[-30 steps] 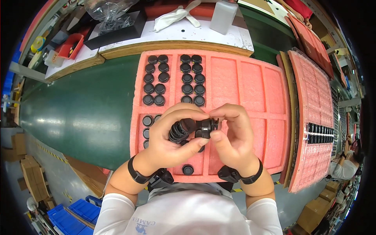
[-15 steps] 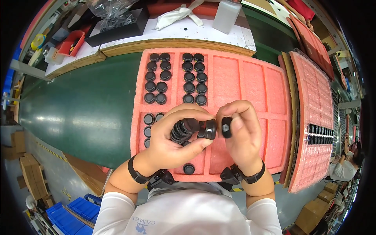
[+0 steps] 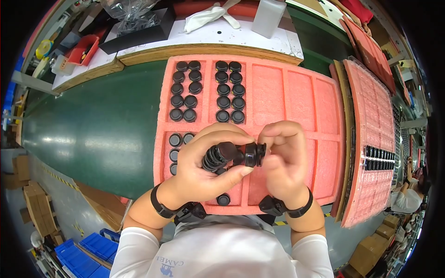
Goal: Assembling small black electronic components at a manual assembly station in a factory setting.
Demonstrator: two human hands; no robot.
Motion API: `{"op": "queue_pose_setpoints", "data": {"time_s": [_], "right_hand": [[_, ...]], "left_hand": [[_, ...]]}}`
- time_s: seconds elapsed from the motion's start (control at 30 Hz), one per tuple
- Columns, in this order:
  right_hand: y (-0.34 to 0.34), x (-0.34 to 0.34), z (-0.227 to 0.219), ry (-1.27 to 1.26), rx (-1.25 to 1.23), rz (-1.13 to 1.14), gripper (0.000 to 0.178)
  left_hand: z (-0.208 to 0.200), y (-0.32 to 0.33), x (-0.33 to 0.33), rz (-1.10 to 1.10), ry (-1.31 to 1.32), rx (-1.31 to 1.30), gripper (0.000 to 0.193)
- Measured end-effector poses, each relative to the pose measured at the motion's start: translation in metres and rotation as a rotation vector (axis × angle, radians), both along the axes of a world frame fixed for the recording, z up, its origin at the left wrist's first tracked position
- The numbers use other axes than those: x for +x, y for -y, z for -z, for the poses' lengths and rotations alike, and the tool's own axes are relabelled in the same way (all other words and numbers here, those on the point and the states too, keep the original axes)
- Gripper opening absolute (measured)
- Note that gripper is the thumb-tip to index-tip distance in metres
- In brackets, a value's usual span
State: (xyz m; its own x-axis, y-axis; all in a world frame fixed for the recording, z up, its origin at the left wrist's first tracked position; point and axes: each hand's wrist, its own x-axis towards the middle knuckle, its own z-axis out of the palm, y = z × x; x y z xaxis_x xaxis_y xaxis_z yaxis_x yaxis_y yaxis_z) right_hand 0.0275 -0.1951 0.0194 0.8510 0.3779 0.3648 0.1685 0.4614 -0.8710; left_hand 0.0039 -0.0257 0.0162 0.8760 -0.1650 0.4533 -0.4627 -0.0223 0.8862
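Over a pink foam tray, my left hand is closed around black parts. A ribbed black cylindrical piece rests in its palm. Pinched between that thumb and fingertips is a round black part with a glossy band. A black cap sits against its right face. My right hand is curled at the cap, thumb and index finger at its edge; its other fingers are bent. Rows of round black parts stand in the tray's left compartments, some hidden behind my left hand.
The tray lies on a green work surface. Beyond it, a white shelf holds a white glove, a translucent bottle and a black box. More pink trays stand at right; a red bin is far left.
My right hand has brought the black cap left against the round part, and the cap has turned edge-on. My left hand has stayed nearly still.
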Motion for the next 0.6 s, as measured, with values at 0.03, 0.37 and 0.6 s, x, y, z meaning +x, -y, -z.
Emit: {"op": "queue_pose_setpoints", "data": {"time_s": [0.03, 0.37, 0.6], "right_hand": [[-0.0013, -0.0017, -0.002, -0.036, -0.028, 0.014, 0.018], [0.0006, -0.0018, -0.0023, -0.082, 0.029, -0.043, 0.019], [-0.0039, -0.0051, -0.0041, -0.013, -0.123, 0.036, 0.021]], "left_hand": [[0.0, -0.0005, -0.0001, -0.001, -0.001, 0.001, 0.038], [-0.0008, 0.0001, -0.0003, 0.015, -0.009, -0.014, 0.036], [0.0012, 0.0006, -0.0016, 0.032, -0.029, -0.035, 0.036]]}}
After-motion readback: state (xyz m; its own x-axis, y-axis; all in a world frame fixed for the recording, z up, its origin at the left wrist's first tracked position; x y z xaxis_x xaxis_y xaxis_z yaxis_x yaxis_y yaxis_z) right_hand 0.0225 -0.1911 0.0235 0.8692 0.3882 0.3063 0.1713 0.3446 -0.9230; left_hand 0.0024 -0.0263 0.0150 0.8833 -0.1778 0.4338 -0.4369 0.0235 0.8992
